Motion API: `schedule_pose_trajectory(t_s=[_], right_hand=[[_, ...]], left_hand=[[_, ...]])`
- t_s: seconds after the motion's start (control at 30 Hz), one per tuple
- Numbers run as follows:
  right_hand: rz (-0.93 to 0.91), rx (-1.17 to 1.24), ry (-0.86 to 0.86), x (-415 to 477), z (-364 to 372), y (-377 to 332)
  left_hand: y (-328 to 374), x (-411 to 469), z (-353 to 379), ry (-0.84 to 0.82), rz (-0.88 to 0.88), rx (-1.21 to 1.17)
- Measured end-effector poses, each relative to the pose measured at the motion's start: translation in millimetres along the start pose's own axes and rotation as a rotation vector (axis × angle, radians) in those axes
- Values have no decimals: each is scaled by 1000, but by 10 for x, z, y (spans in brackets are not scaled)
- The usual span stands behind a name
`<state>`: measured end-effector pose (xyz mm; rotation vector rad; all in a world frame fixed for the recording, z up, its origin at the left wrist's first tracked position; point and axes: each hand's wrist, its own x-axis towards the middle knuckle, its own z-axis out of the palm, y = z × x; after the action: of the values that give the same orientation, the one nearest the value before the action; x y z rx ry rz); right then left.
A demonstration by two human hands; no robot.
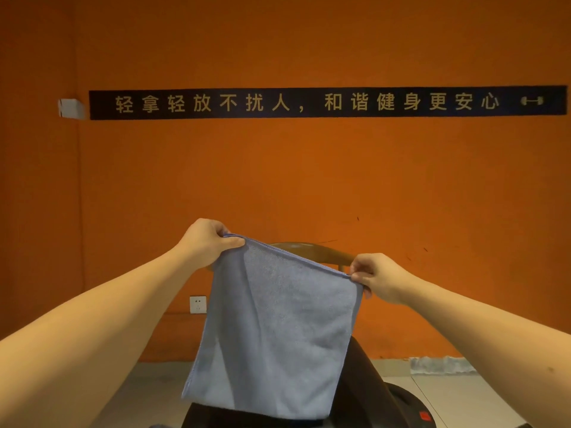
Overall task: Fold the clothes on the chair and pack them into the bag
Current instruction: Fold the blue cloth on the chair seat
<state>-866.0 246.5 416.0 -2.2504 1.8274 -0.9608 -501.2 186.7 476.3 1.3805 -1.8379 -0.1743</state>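
Note:
A pale blue towel (278, 332) hangs in the air in front of me, spread flat. My left hand (207, 242) pinches its upper left corner, held higher. My right hand (378, 278) pinches its upper right corner, lower down, so the top edge slopes to the right. Behind the towel shows the curved wooden back of the chair (321, 250). Dark clothing (361, 393) lies below and to the right of the towel. At the lower right sits a black rounded thing with a red mark (411, 409), possibly the bag; most of it is out of view.
An orange wall fills the view, with a black banner of gold characters (324, 102) across it. A white wall socket (197, 304) sits low on the left. Grey floor tiles (448, 393) show at the bottom right.

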Motion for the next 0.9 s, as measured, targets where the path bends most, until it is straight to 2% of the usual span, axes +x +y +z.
schedule_pose_trajectory(t_s=[0.23, 0.33, 0.53, 0.77, 0.9], right_hand=[[-41, 73, 28, 3, -98, -22], [-21, 25, 4, 30, -146, -33], [52, 3, 86, 112, -178, -101], [127, 4, 134, 201, -206, -97], [141, 58, 172, 220, -216, -49]], left_hand=[[-97, -35, -70, -31, 11, 21], [-138, -56, -85, -72, -7, 10], [-201, -58, -113, -206, -30, -52], [-234, -38, -64, -368, -1, -19], [-234, -31, -7, -367, 50, 44]])
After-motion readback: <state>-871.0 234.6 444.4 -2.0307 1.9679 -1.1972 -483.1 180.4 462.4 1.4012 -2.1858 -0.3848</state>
